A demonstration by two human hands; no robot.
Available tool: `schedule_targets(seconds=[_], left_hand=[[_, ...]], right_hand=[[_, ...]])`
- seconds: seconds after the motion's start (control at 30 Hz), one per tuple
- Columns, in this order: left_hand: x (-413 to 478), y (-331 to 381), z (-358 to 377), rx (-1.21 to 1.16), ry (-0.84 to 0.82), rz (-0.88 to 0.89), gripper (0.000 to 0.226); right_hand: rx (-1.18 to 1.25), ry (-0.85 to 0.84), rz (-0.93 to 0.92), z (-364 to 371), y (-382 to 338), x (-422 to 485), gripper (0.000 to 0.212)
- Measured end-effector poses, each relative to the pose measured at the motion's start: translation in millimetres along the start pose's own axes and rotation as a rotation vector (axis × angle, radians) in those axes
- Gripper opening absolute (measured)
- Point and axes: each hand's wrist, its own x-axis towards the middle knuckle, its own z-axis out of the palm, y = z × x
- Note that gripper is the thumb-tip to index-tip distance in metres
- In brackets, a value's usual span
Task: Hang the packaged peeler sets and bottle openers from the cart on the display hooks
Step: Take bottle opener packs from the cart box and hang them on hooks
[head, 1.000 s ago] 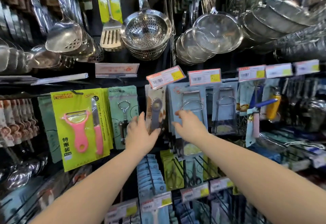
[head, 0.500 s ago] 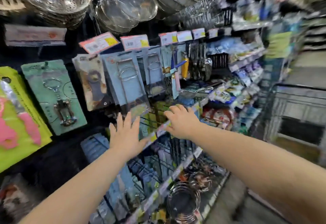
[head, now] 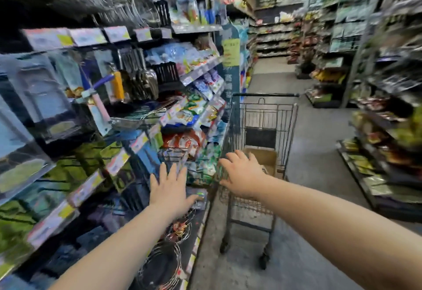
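Left hand [head: 170, 190]: bare, palm down, fingers straight and fanned apart, gripping nothing; it hovered before the lower tiers of the shelving.
Right hand [head: 243, 175]: bare, fingers loosely extended and slightly bent, thumb out to the side, nothing in its grasp; it was stretched towards the cart's near left corner.
Cart [head: 283, 130]: a dark wire-mesh basket on a thin tubular frame, standing in the aisle just beside the shelving; no hand touched it as far as could be seen.
Cart handle [head: 265, 95]: a straight black bar across the far end, well beyond both hands.
Castors [head: 263, 262]: small, black, on the floor.
Cardboard box [head: 266, 158]: brown, matte, flat-sided, inside the basket just past the right hand's fingertips; its contents could not be made out, so whether the packaged goods lay there could not be told.
Shelving [head: 201, 28]: dark metal tiers to the left, crowded with glossy packets, blurred.
Price tags [head: 86, 36]: pale rectangular cards in a row along the top rail.
Hanging packs [head: 38, 93]: clear blister fronts on bluish card, smeared by blur, well left of both hands.
Wire rings [head: 163, 264]: thin, round, silvery, low on the shelving under the left forearm.
Floor [head: 315, 175]: grey, smooth.
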Motion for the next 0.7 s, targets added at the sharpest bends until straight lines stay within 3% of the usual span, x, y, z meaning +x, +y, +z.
schedule_targets(seconds=[0.2,0.4,0.7], left_hand=[[78.2,106.4,8.0,-0.041,-0.069,0.156,0.089],[154.1,199.0,20.2,-0.057,-0.128,0.198,0.088],[231.7,263.6,62.0,-0.096,-0.188,0.204,0.092]], right_hand=[[0.036,-0.069,0.127,34.6,119.0,9.0,0.062],[0.032,-0.113,0.194,67.9,229.0,34.3,0.064],[0.078,-0.182,0.200,107.9,310.9,80.6,0.061]])
